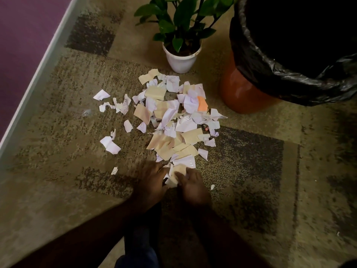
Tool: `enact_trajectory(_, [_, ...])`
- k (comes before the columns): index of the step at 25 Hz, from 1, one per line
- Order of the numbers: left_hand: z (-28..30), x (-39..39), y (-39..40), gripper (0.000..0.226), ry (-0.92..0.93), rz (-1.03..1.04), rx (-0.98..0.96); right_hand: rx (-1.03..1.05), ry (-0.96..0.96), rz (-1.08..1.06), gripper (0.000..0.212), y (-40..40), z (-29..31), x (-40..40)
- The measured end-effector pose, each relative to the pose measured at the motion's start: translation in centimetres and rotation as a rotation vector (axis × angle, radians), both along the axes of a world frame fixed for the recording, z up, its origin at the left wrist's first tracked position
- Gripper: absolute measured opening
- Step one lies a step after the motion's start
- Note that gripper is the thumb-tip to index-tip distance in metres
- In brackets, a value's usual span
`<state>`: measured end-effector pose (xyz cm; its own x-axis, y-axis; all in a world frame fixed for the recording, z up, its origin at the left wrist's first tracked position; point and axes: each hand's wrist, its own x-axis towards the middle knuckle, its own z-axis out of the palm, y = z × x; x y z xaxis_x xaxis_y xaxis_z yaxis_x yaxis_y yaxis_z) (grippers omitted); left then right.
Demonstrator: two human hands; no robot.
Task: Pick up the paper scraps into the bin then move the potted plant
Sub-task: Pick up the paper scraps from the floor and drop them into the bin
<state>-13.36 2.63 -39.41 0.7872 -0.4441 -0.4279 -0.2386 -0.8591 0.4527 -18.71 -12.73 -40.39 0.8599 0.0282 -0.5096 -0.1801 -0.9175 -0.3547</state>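
Dark trouser leg [139, 248], lower centre, nearest the viewer; two bare forearms reach forward above it. Left hand [152, 182]: palm down on the near edge of the paper scraps [170, 117], fingers curled loosely inward against a cream piece [176, 175]; blurred, so a firm grasp cannot be told. Right hand [193, 186]: just beside the left, fingertips bent down onto the same cream piece, pressing it toward the left hand; whether it is pinched or only touched cannot be told. Scraps: white, cream and one orange piece [202, 103], heaped in a loose pile on the patterned carpet [58, 132]; several stray white bits lie apart to the left. Potted plant [181, 45]: green leaves in a white pot, upright, at the far edge of the pile, touching or nearly touching the farthest scraps. Bin [241, 89]: orange body, black liner [280, 78] folded over the rim, right of the plant, near the pile's right side. Pale skirting [38, 74]: runs diagonally along the left, below a purple wall [19, 35].
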Motion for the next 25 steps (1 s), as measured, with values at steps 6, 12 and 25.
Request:
enact_trajectory(6, [0.0,1.9,0.1,0.030,0.042,0.034,-0.107,0.143,0.126,-0.061,0.037,-0.9,0.6,3.7])
enact_trajectory(12, [1.7,3.4,-0.6,0.024,0.071,0.056,-0.177,0.199,0.191,-0.186,0.027,-2.5,2.2,5.9])
enact_trajectory(25, [21.1,12.8,-7.3,0.018,-0.089,-0.002,-0.205,0.181,0.017,-0.068,0.020,-11.6,25.0,15.2])
